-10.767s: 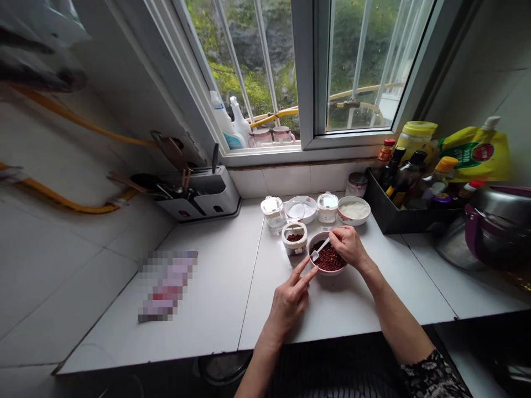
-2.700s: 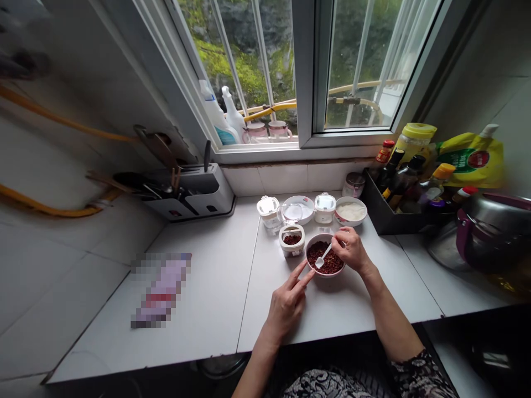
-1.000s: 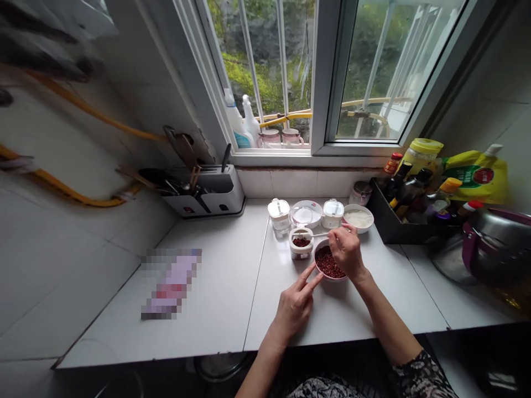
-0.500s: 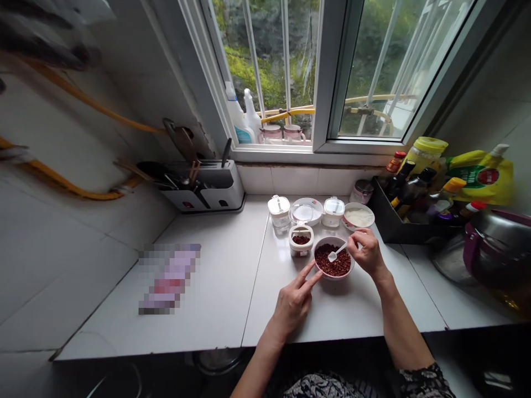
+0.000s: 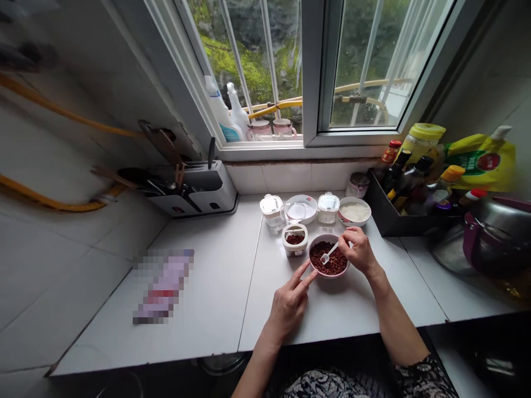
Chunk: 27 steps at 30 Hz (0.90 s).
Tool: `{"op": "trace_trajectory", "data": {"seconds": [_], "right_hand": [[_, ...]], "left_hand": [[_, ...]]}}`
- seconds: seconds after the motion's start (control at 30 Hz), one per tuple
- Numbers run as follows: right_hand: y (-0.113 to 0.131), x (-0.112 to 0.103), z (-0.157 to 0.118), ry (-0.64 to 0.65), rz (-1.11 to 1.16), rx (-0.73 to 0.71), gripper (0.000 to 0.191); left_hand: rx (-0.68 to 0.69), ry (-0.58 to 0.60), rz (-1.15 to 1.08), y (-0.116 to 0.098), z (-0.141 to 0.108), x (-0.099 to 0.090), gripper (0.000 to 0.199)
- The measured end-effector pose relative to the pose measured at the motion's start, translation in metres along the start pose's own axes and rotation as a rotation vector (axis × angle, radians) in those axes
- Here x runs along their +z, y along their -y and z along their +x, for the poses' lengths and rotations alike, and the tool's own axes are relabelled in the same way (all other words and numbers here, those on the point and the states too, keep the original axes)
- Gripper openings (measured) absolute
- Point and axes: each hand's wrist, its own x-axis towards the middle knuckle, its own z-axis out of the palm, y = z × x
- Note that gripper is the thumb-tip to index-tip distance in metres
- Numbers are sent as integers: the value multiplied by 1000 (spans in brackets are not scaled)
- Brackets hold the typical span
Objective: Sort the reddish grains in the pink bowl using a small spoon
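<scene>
A pink-rimmed bowl (image 5: 329, 275) holds dark red, peppercorn-like grains (image 5: 335, 264). My right hand (image 5: 357, 251) is closed over the handle of a small white spoon (image 5: 331, 253) at the bowl's right side. The spoon's tip rests among the grains, with a little red showing in it. My left hand (image 5: 289, 304) has two fingers stretched out, their tips touching the bowl's near left rim; its other fingers are curled. Just left of the bowl stands a small seasoning jar (image 5: 295, 250), its lid raised, with similar grains inside.
Behind stand two white-lidded jars (image 5: 271, 205) (image 5: 328, 208), a shallow dish (image 5: 301, 208) and a bowl of white powder (image 5: 354, 212). A dark box of bottles (image 5: 394, 221) is at right, beside a metal pot (image 5: 498, 232). A knife and utensil holder (image 5: 215, 190) stands at left.
The view has shifted slightly. The spoon's tip has moved a little left within the bowl, and some red now shows in it. My left fingers stay at the rim.
</scene>
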Motion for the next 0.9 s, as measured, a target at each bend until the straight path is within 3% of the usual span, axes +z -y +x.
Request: {"op": "trace_trajectory", "data": {"seconds": [0.53,0.9], "right_hand": [[-1,5,-2,-23,29,55,33],[0,6,-1,-33,372,456,38]], "left_hand": [[-20,11,1,-1,-1,-1,73],[-4,-2,22,-1,0,2,72]]}}
